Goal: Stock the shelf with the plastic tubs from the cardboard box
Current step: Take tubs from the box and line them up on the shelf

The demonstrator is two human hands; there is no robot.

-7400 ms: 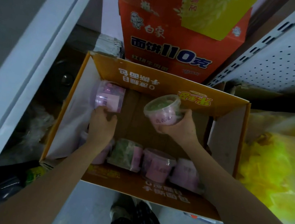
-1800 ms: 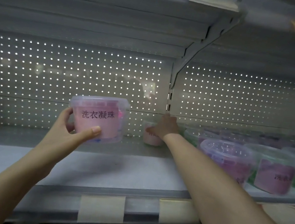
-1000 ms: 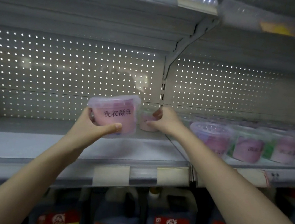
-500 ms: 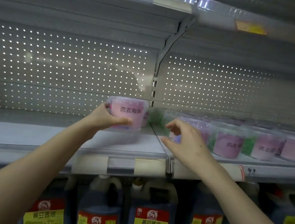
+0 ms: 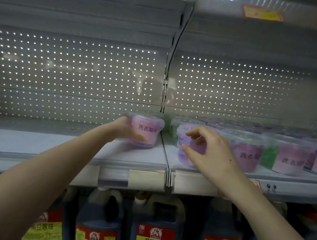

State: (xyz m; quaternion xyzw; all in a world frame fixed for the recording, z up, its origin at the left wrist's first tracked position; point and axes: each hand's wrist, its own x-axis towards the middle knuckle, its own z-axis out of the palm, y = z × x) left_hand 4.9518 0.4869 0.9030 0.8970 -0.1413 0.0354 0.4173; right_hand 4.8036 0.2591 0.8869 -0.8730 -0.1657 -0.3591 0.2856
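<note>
Now left hand (image 5: 125, 130) grips the pink tub (image 5: 148, 138).

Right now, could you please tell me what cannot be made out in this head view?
All in the head view:
Pink lidded plastic tub: its base is blurred and part-covered by the left hand, so resting on the grey metal shelf or not is unclear.
Purple lidded plastic tub: the right hand hides its label and whether it grips.
Yellow tag above: print blurred.
Back-row tubs: dim, uncountable.
</note>
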